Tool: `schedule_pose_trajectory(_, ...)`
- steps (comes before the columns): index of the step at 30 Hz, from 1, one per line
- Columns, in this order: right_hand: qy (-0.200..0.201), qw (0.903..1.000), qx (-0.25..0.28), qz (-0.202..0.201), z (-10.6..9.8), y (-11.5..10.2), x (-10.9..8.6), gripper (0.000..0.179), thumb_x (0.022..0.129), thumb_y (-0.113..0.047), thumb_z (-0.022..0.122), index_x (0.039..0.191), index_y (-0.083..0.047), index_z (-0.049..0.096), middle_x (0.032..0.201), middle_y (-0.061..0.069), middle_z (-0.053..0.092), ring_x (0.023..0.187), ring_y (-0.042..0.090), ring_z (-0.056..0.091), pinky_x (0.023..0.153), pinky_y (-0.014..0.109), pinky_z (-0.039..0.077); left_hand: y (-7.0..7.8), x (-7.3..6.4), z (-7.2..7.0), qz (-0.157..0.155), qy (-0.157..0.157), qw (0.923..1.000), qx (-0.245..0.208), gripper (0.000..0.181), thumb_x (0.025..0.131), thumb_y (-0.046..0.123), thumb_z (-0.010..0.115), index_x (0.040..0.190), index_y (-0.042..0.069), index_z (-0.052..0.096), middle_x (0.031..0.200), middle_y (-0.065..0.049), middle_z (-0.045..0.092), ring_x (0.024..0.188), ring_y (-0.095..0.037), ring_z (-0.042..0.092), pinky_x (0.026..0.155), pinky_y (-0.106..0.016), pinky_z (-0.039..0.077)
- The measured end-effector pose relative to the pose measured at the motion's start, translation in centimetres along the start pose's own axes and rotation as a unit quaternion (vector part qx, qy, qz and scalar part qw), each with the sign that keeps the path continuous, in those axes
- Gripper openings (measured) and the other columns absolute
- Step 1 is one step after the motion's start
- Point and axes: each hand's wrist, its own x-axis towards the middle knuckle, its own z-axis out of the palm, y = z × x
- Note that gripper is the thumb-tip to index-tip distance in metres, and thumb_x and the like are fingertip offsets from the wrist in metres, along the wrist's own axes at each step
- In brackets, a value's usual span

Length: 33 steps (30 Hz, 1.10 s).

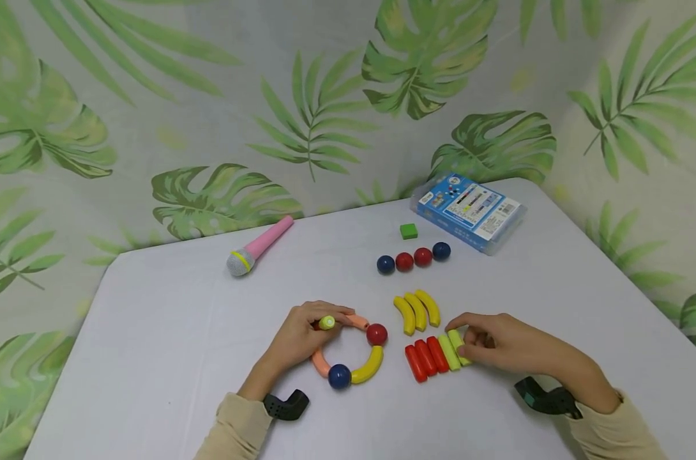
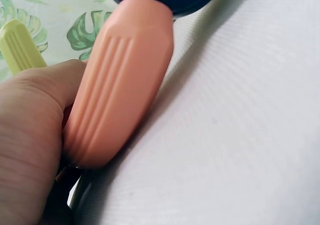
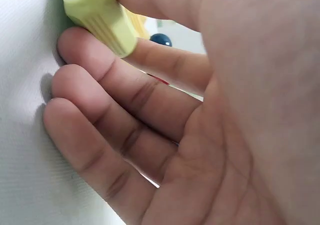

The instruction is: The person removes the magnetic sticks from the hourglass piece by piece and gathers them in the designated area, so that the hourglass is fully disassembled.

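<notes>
On the table lies a ring of straight or curved rods and balls: salmon rods (image 1: 320, 363), a yellow curved rod (image 1: 368, 365), a red ball (image 1: 377, 335) and a blue ball (image 1: 339, 376). My left hand (image 1: 302, 331) curls over the ring's far-left part and grips a mostly hidden red piece there. From it a yellow-green rod (image 1: 327, 322) sticks up. With thumb and index finger my right hand (image 1: 500, 342) pinches a yellow-green rod (image 3: 97, 20) at the right end of a row. Beside it lie another yellow-green rod (image 1: 449, 352) and several red rods (image 1: 424, 358).
Three yellow curved rods (image 1: 417, 312) lie behind the row. Farther back are a line of blue and red balls (image 1: 404, 261), a green block (image 1: 408, 231) and a blue box (image 1: 469, 211). A pink toy microphone (image 1: 262, 246) lies at the back left.
</notes>
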Motion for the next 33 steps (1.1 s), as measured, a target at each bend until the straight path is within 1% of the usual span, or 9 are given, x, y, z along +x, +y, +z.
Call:
schedule_pose_trajectory(7,-0.004,0.9999,0.002,-0.014,-0.2,0.3,-0.2,0.042,0.097,-0.031,0.073,0.131,-0.01,0.062,0.083,-0.012,0.059,0.071,0.004,0.054,0.06,0.019,0.046,0.2,0.0,0.0,-0.001,0.001,1.0,-0.007,0.027,0.093,0.001,0.072,0.103,0.024,0.082,0.12,0.016,0.074,0.121,-0.012,0.064,0.109,-0.043,0.046)
schedule_pose_trajectory(12,-0.005,0.9996,0.006,-0.028,-0.3,0.2,-0.2,0.041,0.097,-0.031,0.073,0.13,-0.009,0.063,0.083,-0.012,0.059,0.071,0.003,0.053,0.06,0.019,0.045,0.3,0.0,0.0,-0.003,0.004,1.0,-0.005,0.028,0.093,0.0,0.072,0.104,0.024,0.082,0.12,0.015,0.074,0.122,-0.013,0.064,0.108,-0.042,0.047)
schedule_pose_trajectory(18,0.007,0.9998,-0.002,-0.018,-0.3,0.3,-0.4,0.039,0.096,-0.031,0.074,0.128,-0.011,0.064,0.083,-0.012,0.06,0.07,0.004,0.055,0.06,0.02,0.047,0.1,0.0,0.1,-0.003,0.003,1.0,-0.007,0.028,0.094,0.002,0.072,0.103,0.027,0.081,0.12,0.017,0.074,0.122,-0.01,0.064,0.109,-0.041,0.048)
schedule_pose_trajectory(20,0.02,0.9997,-0.014,-0.01,-0.3,0.3,-0.3,0.039,0.096,-0.032,0.074,0.128,-0.012,0.065,0.083,-0.012,0.06,0.071,0.004,0.055,0.061,0.02,0.049,0.1,-0.1,0.1,0.002,0.01,0.9999,-0.002,0.027,0.093,0.003,0.073,0.107,0.026,0.081,0.118,0.015,0.074,0.119,-0.01,0.065,0.107,-0.039,0.049)
schedule_pose_trajectory(23,0.044,0.9985,-0.032,-0.006,-0.3,0.2,-0.1,0.037,0.096,-0.031,0.074,0.127,-0.013,0.066,0.083,-0.012,0.06,0.073,0.004,0.056,0.064,0.021,0.051,0.0,-0.2,0.0,0.003,0.013,0.9998,0.014,0.032,0.091,0.007,0.077,0.119,0.023,0.078,0.119,0.011,0.073,0.115,-0.011,0.065,0.102,-0.034,0.053)
schedule_pose_trajectory(25,0.057,0.9976,-0.039,-0.008,-0.2,0.2,0.0,0.035,0.096,-0.03,0.074,0.126,-0.013,0.066,0.083,-0.013,0.06,0.074,0.003,0.057,0.067,0.021,0.053,0.0,-0.3,-0.4,-0.004,0.009,0.9995,0.029,0.039,0.089,0.011,0.081,0.127,0.021,0.074,0.12,0.009,0.072,0.112,-0.011,0.063,0.098,-0.031,0.054)
schedule_pose_trajectory(28,0.069,0.9965,-0.045,-0.013,-0.1,0.0,0.2,0.032,0.097,-0.027,0.073,0.125,-0.013,0.067,0.083,-0.014,0.061,0.075,0.003,0.057,0.069,0.021,0.054,-0.2,-0.8,-1.3,-0.016,-0.009,0.9988,0.047,0.048,0.087,0.019,0.084,0.132,0.021,0.07,0.124,0.011,0.069,0.112,-0.008,0.06,0.099,-0.03,0.053)
schedule_pose_trajectory(31,0.075,0.9956,-0.053,-0.017,-0.1,-0.2,0.5,0.029,0.097,-0.024,0.072,0.124,-0.013,0.068,0.083,-0.015,0.062,0.076,0.002,0.058,0.07,0.021,0.055,-0.4,-1.5,-2.7,-0.023,-0.016,0.9983,0.051,0.049,0.084,0.024,0.087,0.131,0.023,0.071,0.123,0.015,0.068,0.111,-0.007,0.061,0.101,-0.032,0.051)
schedule_pose_trajectory(33,0.076,0.9953,-0.055,-0.025,-0.2,-0.5,0.8,0.028,0.097,-0.021,0.072,0.123,-0.013,0.068,0.083,-0.015,0.063,0.076,0.002,0.058,0.071,0.021,0.055,-0.6,-1.8,-3.4,-0.026,-0.017,0.9986,0.044,0.044,0.084,0.027,0.087,0.126,0.026,0.073,0.119,0.017,0.069,0.109,-0.007,0.062,0.102,-0.033,0.051)
